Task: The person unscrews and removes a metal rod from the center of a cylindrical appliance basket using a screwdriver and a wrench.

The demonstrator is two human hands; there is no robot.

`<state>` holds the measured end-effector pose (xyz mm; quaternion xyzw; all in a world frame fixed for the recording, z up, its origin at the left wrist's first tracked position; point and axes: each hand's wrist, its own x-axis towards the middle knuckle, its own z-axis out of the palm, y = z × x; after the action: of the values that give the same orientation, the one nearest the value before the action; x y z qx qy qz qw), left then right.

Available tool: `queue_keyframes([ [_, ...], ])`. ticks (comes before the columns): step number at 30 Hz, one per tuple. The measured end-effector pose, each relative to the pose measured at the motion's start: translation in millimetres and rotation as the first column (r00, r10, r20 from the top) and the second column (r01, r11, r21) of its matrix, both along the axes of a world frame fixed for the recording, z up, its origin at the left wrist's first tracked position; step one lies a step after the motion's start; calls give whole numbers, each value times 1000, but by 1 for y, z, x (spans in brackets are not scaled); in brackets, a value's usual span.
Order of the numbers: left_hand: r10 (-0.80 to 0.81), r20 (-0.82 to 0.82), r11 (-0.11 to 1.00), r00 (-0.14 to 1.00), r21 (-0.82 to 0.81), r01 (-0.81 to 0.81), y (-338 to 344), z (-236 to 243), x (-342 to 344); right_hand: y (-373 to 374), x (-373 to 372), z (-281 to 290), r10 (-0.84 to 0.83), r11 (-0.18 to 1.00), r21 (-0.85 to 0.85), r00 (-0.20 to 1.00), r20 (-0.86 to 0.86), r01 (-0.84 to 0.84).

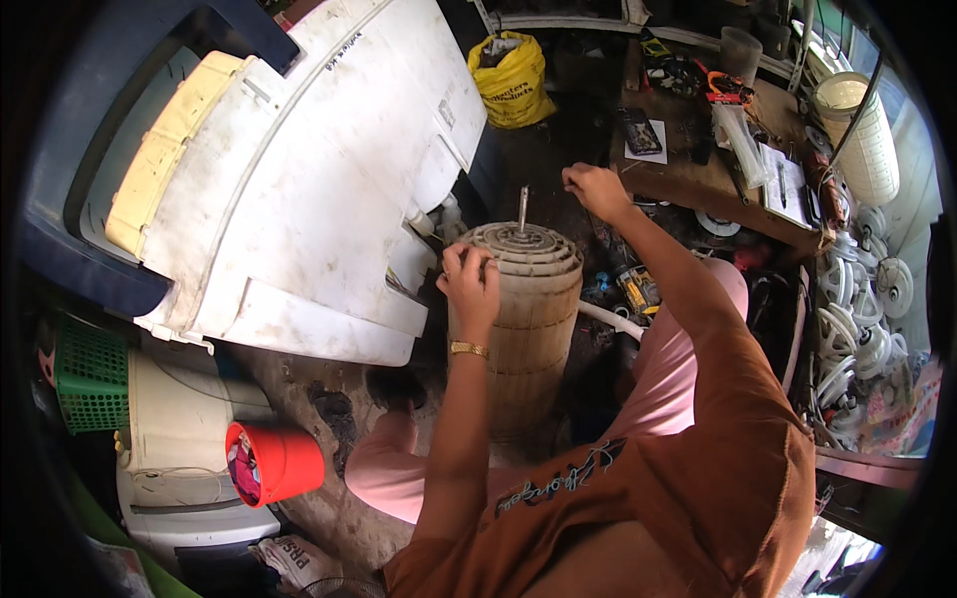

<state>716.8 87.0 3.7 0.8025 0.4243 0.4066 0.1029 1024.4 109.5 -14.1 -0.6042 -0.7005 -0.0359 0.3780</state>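
A worn beige spin tub (518, 329) stands upright between my knees, its ringed end up. From the middle of that end a metal shaft (523, 207) rises. My left hand (471, 287), with a ring and a gold wrist band, is closed at the tub's left rim. Its fingers curl, and their tips are partly hidden, so any held item does not show. Apart from the tub, my right hand (596, 191) is raised beyond the shaft to the right. Thumb and fingers are pressed together there; whatever they pinch is too small to make out.
A large white washing machine body (329, 169) lies tilted at left, close to the tub. A red bucket (299, 463) stands lower left, a yellow bag (513, 85) at the back. Right are a cluttered wooden table (698, 184), a yellow power tool (638, 289) and white pulleys (862, 299).
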Motion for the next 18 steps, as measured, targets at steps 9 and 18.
queue_keyframes([
  [9, 23, -16, 999, 1000, 47, -22, -1, -4, 24, 17, -50, 74, 118, 971, 193, 984, 136, -143],
  [18, -8, -31, 996, 999, 84, 10, -10, 3, 27, 74, -48, 79, 164, 943, -330, 800, 577, 45],
])
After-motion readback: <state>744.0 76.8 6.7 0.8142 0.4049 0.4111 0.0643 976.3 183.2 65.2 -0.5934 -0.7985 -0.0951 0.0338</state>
